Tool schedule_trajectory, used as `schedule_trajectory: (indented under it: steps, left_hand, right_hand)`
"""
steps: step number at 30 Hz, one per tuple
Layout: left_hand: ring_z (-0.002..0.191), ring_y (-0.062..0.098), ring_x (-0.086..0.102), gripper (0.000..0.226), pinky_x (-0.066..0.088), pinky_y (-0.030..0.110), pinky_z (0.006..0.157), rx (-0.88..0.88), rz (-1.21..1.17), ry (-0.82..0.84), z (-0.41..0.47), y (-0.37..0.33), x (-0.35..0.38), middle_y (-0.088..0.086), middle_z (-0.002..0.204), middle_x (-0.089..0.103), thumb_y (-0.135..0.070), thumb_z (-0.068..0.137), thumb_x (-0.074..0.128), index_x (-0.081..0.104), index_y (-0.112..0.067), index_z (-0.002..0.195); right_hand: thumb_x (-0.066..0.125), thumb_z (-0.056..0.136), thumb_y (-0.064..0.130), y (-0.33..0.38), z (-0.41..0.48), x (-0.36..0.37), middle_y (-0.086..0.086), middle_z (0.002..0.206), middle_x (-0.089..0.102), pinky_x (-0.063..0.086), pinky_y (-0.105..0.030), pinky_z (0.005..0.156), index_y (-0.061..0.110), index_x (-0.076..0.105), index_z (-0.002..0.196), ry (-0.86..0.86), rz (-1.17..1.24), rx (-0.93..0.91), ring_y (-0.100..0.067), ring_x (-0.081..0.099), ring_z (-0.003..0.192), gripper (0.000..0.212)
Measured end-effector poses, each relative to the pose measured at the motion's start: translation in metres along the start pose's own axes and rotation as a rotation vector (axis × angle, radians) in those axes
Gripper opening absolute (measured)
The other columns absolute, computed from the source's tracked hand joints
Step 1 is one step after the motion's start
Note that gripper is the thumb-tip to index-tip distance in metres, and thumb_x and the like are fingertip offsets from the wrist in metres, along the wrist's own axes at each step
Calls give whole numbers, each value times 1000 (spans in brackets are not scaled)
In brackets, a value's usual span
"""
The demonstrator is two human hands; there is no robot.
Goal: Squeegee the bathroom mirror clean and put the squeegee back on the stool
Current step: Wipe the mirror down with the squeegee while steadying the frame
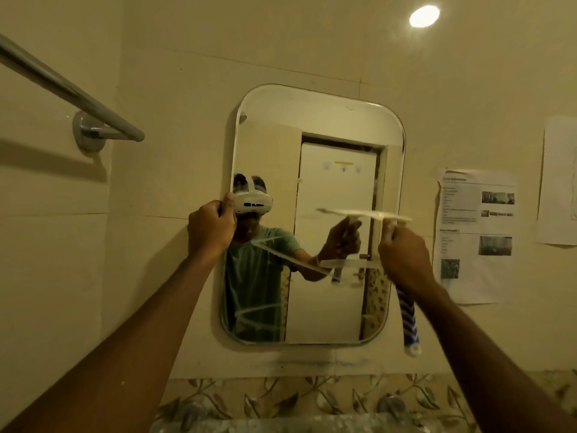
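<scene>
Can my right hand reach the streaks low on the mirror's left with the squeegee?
Probably yes. The mirror between the squeegee and streaks is unobstructed; the left hand grips the edge higher up.

Cream tiled wall [312,57], carrying a rounded mirror [337,307] dead centre. Chrome towel bar [62,89] fixed up at left. Printed sheet [468,285] stuck on just right of the mirror, second sheet [559,182] at the far edge. Leaf-patterned border [281,398] below.

A rounded rectangular glass wall mirror [312,135] hangs at centre. The left grip [210,228] clasps its 9 o'clock edge. At its 3 o'clock edge, the right grip [402,254] holds a pale plastic squeegee with a blue-striped handle [407,307]. A chrome metal towel bar [62,89] lies at 10 o'clock. A printed white paper sheet [477,239] sits farther out at 3 o'clock, and a leaf-patterned tile border [281,398] at 6 o'clock.
</scene>
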State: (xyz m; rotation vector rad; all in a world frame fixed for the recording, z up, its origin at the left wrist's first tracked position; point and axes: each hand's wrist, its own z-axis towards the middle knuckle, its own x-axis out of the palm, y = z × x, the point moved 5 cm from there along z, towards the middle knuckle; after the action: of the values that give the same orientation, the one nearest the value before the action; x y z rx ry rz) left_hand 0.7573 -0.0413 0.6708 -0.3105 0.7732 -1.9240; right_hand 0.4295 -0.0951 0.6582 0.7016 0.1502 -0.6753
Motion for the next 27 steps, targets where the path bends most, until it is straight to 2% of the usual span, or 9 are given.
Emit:
schedule_trajectory:
  steps: [3, 9, 13, 15, 18, 20, 24, 27]
  left_hand:
    - [57, 11, 49, 51, 32, 23, 48, -22, -8, 22, -4, 6, 1, 0, 64, 54, -48, 98, 38, 58, -9, 72]
    - [55, 9, 49, 49, 32, 23, 47, -55, -43, 12, -19, 19, 5, -3, 60, 52, -49, 97, 41, 57, -11, 71]
    - [56, 8, 49, 46, 32, 22, 48, -61, -61, 14, -24, 16, 4, -4, 61, 52, -48, 97, 42, 57, -11, 73]
    - [57, 9, 49, 45, 32, 21, 48, -63, -65, 7, -26, 15, 3, -4, 63, 52, -48, 96, 43, 57, -11, 75]
    - [64, 14, 53, 45, 35, 21, 49, -61, -62, -2, -26, 17, 3, 2, 71, 58, -49, 96, 43, 59, -11, 79]
    - [69, 17, 56, 44, 37, 21, 50, -63, -66, -3, -26, 17, 4, 5, 76, 60, -49, 96, 43, 60, -11, 80]
    - [69, 16, 55, 45, 38, 22, 51, -61, -78, -22, -28, 18, 5, 4, 77, 60, -49, 96, 43, 61, -9, 83]
    - [74, 22, 61, 43, 52, 35, 62, -75, -101, -24, -28, 21, 6, 5, 79, 62, -51, 95, 44, 59, -13, 80]
  right_hand:
    - [30, 106, 31, 3, 11, 2, -8, 64, 57, 46, -30, 51, 11, 55, 74, -18, -15, -5, -17, 52, 52, 46]
    - [29, 105, 36, -61, -89, 56, -6, 64, 61, 54, -36, 53, 15, 56, 78, 67, -48, 148, -19, 61, 55, 43]
    - [28, 105, 34, -76, -129, 65, -1, 64, 59, 45, -29, 50, 13, 59, 82, 158, -143, 186, -13, 57, 55, 43]
    - [29, 105, 35, -69, -120, 57, -4, 66, 62, 50, -33, 52, 13, 60, 82, 163, -116, 176, -17, 60, 56, 44]
    - [31, 105, 35, -55, -78, 35, -12, 68, 64, 56, -42, 55, 10, 59, 80, 69, -33, 143, -26, 62, 57, 45]
    - [30, 105, 37, -50, -55, 26, -12, 68, 64, 56, -42, 55, 9, 60, 81, 36, -33, 94, -28, 64, 58, 47]
    - [30, 106, 34, -71, -87, 45, -6, 59, 58, 45, -29, 45, 13, 56, 75, 38, -80, 119, -18, 55, 49, 45]
    - [31, 105, 31, -97, -141, 65, -1, 55, 54, 35, -18, 40, 15, 55, 75, 120, -92, 200, -10, 49, 44, 42]
